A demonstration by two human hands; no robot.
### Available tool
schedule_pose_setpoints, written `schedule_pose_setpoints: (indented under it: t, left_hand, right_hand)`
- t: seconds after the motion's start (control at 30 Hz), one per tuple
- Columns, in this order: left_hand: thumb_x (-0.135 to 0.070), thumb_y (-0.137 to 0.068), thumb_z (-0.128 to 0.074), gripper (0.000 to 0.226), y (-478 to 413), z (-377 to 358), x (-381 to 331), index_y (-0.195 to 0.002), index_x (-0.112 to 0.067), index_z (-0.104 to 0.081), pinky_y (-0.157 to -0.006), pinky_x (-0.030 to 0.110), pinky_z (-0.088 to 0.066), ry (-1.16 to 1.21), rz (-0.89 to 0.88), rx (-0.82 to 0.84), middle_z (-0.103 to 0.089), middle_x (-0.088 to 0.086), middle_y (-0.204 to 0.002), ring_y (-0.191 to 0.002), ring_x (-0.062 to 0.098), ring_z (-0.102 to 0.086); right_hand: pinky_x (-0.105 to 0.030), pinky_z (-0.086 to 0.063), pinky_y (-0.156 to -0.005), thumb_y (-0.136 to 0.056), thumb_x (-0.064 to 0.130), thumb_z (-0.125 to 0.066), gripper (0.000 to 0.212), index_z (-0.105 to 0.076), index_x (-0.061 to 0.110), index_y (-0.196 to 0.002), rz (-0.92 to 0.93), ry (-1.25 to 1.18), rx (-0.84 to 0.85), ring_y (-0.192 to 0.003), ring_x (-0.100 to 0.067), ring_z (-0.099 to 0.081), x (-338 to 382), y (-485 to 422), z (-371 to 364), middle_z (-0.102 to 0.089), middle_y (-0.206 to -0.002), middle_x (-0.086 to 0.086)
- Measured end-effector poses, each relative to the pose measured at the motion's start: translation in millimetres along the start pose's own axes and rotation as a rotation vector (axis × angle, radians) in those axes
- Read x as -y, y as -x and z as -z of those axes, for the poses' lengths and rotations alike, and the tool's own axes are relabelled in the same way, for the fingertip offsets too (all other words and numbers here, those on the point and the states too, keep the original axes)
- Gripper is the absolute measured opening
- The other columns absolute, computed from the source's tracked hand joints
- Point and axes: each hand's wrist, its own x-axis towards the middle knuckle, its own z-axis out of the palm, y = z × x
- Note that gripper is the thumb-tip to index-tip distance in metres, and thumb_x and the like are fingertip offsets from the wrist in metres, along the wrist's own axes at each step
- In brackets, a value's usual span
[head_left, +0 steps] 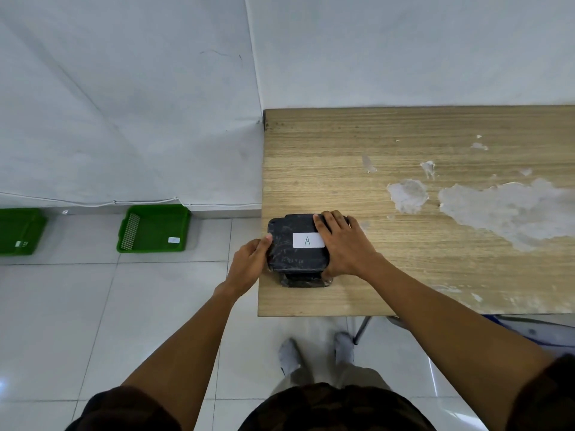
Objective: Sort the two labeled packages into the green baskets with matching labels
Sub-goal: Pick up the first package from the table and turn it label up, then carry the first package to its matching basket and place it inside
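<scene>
A black wrapped package (287, 256) with a white label reading "A" lies on top of a second black package (306, 282), whose label is hidden, near the left front corner of the wooden table (342, 150). My left hand (250, 262) grips the top package's left side. My right hand (345, 244) grips its right side, fingers over the far corner. Two green baskets sit on the floor to the left: a nearer one (154, 228) and one (20, 231) cut off by the frame edge. Each carries a small white label too small to read.
The table has a worn top with pale peeled patches (504, 209) at the right. A white wall stands behind the baskets and table. Tiled floor (93, 321) lies between me and the baskets. My feet in grey socks (289, 356) stand at the table's front edge.
</scene>
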Motion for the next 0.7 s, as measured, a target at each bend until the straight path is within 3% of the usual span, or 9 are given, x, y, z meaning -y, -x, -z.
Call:
schedule_pose_setpoints:
  t: [0.13,0.23,0.43,0.7]
  left_hand:
    - [-0.056,-0.093,-0.032,0.056,-5,16,12,-0.128,-0.016,-0.051,-0.101,0.044,-0.041,-0.210,-0.064,-0.128,-0.056,0.007,-0.132,-0.121,0.025,-0.051]
    - [-0.051,-0.095,-0.036,0.059,-4,31,18,-0.145,-0.018,-0.031,-0.115,0.050,-0.021,-0.459,-0.076,-0.227,-0.030,0.007,-0.155,-0.143,0.027,-0.024]
    - [-0.044,-0.094,-0.045,0.076,21,57,21,-0.151,-0.012,-0.006,-0.117,0.049,0.001,-0.811,-0.127,-0.264,0.003,0.010,-0.160,-0.148,0.026,0.008]
    - [-0.047,-0.095,-0.038,0.080,95,71,30,-0.149,-0.007,0.006,-0.117,0.050,0.004,-0.949,-0.102,-0.340,0.011,0.011,-0.160,-0.147,0.026,0.014]
  right_hand:
    - [-0.046,-0.022,-0.115,-0.056,0.066,-0.071,0.127,-0.008,0.007,-0.150,0.010,0.026,-0.036,-0.140,-0.032,-0.021,5,3,7,-0.022,-0.151,-0.014]
    - [-0.046,-0.019,-0.117,-0.058,0.067,-0.069,0.126,-0.006,0.008,-0.150,0.020,0.044,-0.043,-0.142,-0.031,-0.018,11,8,13,-0.019,-0.153,-0.014]
    - [-0.045,-0.019,-0.117,-0.060,0.067,-0.067,0.123,-0.008,0.008,-0.150,0.049,0.053,-0.056,-0.142,-0.031,-0.019,25,25,28,-0.020,-0.153,-0.014]
    - [-0.043,-0.018,-0.117,-0.062,0.065,-0.066,0.121,-0.005,0.010,-0.152,0.153,0.067,-0.031,-0.143,-0.029,-0.018,48,64,48,-0.019,-0.155,-0.012]
